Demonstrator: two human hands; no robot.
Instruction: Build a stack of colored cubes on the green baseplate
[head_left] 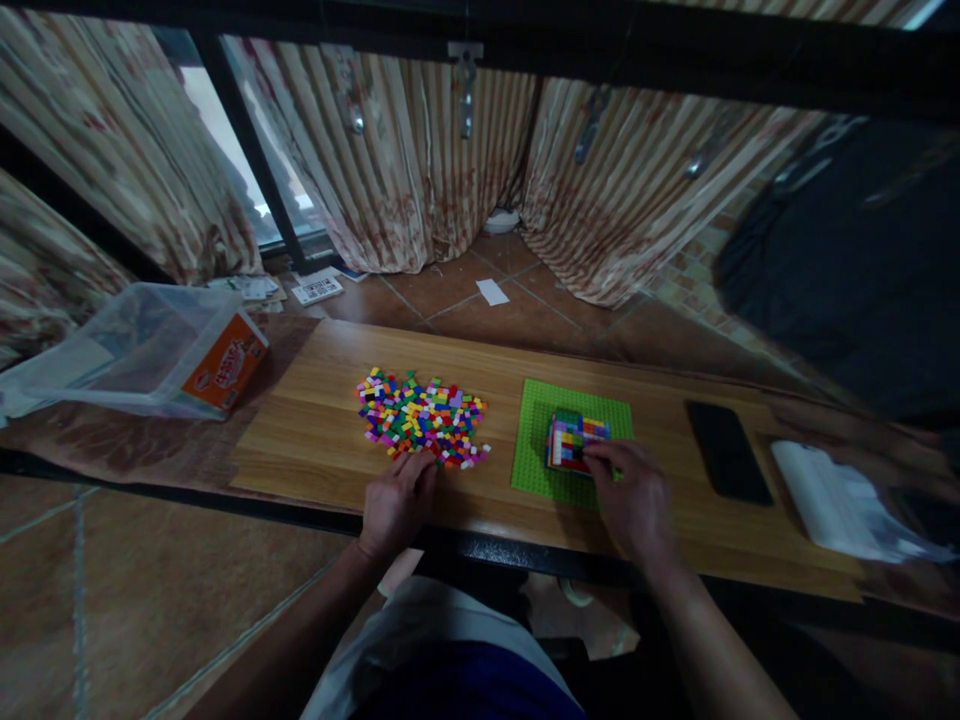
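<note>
A loose pile of small multicoloured toy building bricks [424, 415] lies on the wooden board. At its near edge is my left hand [399, 500], fingers bent and pressed together; whatever they hold is hidden. To the right lies a green studded baseplate [536, 420], bearing a low block built of coloured bricks [564, 440]. My right hand [634, 495] reaches over the right side of this block, thumb and fingers pinched on what looks like a small dark brick [578, 453] at its top. The fingers cover part of the block.
A clear plastic bin [150, 340] with an orange label stands left of the wooden board [292, 420]. Right of the baseplate lie a black phone [727, 452] and a white plastic packet [829, 500]. The table's dark front edge [510, 550] runs close to my lap.
</note>
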